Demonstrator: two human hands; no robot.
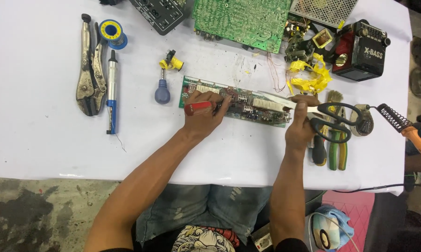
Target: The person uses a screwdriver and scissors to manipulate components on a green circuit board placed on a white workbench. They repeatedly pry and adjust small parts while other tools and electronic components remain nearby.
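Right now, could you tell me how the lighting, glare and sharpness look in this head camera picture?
Head view: lighting is bright and even, and the white table is nearly washed out; shadows under the left hand and right hand are soft and short; the long circuit board and the locking pliers look sharp; the table's near edge bows slightly, suggesting wide-angle distortion.

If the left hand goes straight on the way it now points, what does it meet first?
Probably the long green circuit board: the left hand, holding a red-handled tool, points up and right and its fingertips already lie on it.
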